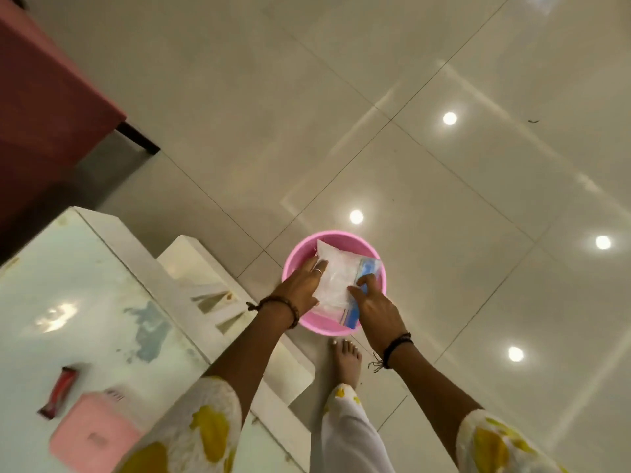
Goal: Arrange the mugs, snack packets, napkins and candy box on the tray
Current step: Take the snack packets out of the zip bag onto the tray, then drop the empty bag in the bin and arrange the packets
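Note:
A round pink tub (297,257) stands on the tiled floor in front of my feet. Inside it lies a clear plastic packet of white napkins (336,279) with a blue-edged packet (368,268) beside it. My left hand (302,286) presses on the left side of the clear packet. My right hand (374,303) grips its right edge, fingers curled over the blue packet. On the white table at the lower left lie a red snack packet (59,390) and a pink box (94,435).
The white glass-topped table (85,302) with stepped white base fills the left. A dark red table (44,107) with a black leg stands at the upper left. Glossy floor tiles (444,148) reflect ceiling lights. My bare foot (348,361) is just behind the tub.

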